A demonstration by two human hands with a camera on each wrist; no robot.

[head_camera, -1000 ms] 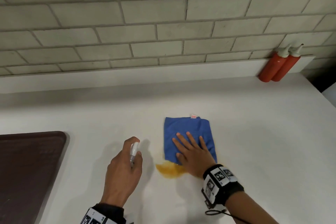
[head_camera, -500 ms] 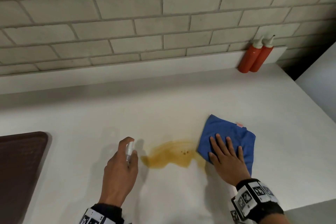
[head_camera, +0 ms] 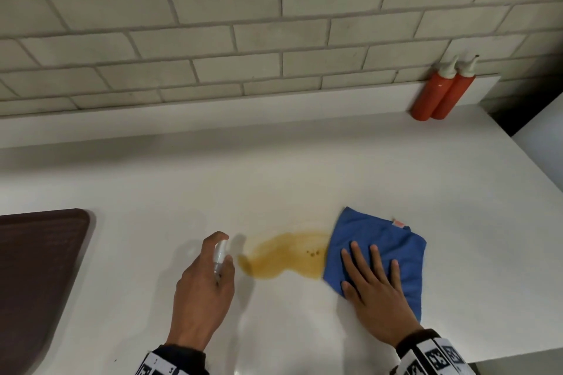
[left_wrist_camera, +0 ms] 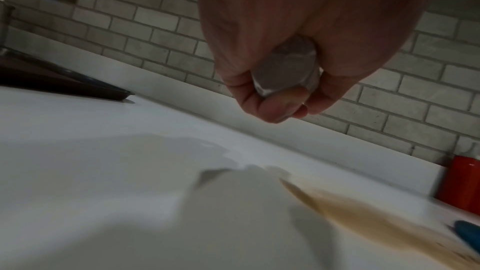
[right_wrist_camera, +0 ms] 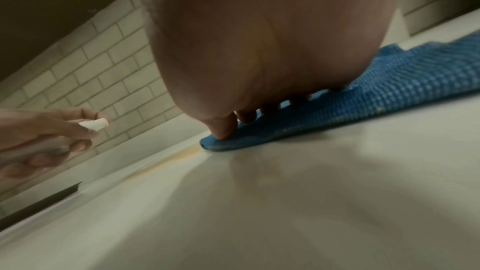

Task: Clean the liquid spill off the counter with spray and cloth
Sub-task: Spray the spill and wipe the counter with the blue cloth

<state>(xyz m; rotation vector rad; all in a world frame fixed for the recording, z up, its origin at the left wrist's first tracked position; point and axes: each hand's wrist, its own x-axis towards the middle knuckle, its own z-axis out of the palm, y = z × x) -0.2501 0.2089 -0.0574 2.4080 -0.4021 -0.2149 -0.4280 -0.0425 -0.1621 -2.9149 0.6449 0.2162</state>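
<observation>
Head view: I see my left hand curled round a small clear spray bottle, forefinger arched over its white top, nozzle facing the spill. The left wrist view shows the bottle's round base enclosed by fingers and thumb, raised off the white desk.

The spill is an amber, elongated smear on the desk, lying between my two hands; a few darker specks sit near its right end. Its right edge meets the blue cloth.

My right hand lies flat on the cloth, fingers straight and spread, palm down. The right wrist view shows the fingertips pressing the cloth's near-left corner against the desk; the cloth's woven texture is plain there, and its lower edge carries a faint yellow tinge.

Surroundings: two red squeeze bottles with pale nozzles stand touching each other at the far right, against the low ledge beneath the brick-tiled wall. A dark brown tray occupies the desk's left side, well apart from the spill.
</observation>
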